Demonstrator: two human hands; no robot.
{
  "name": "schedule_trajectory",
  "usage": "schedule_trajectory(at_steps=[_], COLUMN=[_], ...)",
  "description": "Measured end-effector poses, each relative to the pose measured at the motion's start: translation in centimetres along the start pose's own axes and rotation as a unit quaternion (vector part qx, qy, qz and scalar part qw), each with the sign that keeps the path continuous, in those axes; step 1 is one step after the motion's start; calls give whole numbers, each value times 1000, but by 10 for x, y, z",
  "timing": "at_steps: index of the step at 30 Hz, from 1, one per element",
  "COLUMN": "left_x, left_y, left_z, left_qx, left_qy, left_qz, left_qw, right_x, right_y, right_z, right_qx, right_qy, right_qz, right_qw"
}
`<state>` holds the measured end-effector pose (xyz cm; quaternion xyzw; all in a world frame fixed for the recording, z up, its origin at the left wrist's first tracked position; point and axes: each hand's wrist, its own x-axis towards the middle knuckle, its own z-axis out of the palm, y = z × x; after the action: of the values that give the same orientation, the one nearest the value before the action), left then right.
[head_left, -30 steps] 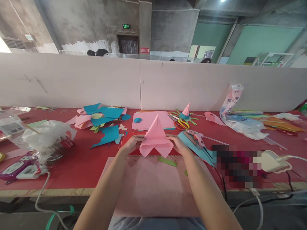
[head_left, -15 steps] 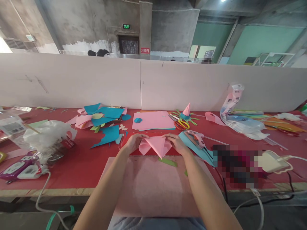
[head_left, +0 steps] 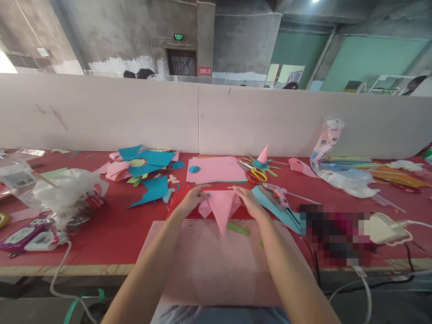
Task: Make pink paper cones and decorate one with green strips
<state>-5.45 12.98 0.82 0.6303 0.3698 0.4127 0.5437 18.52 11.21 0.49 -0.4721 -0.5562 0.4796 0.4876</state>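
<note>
Between my hands is a sheet of pink paper rolled into a cone, its narrow tip pointing down toward me. My left hand grips the cone's far left edge, fingers closed on it. On the opposite side, my right hand pinches the far right edge. Curled flaps of the paper show beside the cone. Beneath it lies a pale pink board at the table's front, with a green paper strip on it. Beyond my hands rests a stack of pink sheets with a small blue disc on it.
Blue paper scraps pile up at left. A pink paper cone on a blue-green base stands behind yellow-handled scissors. Right of my hand lies a pink glue gun. A plastic bag sits far left, and a white partition rises behind.
The cone has become narrower and longer, its tip reaching nearer to me and slightly left. Its side flaps show less, and my fingers have shifted along the far edge.
</note>
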Motion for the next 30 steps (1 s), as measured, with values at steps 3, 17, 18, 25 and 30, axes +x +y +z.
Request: schedule_trajectory(at_steps=[3, 17, 18, 25, 30], left_x=[0, 5, 5, 1, 0], left_y=[1, -9, -8, -2, -1], left_z=[3, 5, 5, 2, 3], left_qx=[17, 83, 72, 5, 13], left_qy=[3, 50, 50, 36, 33], left_qz=[3, -25, -26, -40, -52], left_qw=[1000, 995, 996, 999, 998], right_x=[-1, -1, -1, -3, -5], right_y=[0, -4, -4, -5, -6], right_z=[2, 2, 2, 3, 4], right_qx=[-9, -28, -33, -44, -31], right_qy=[13, 20, 18, 2, -1], right_qz=[-17, -31, -32, -30, -26], right_qw=[1000, 999, 999, 999, 999])
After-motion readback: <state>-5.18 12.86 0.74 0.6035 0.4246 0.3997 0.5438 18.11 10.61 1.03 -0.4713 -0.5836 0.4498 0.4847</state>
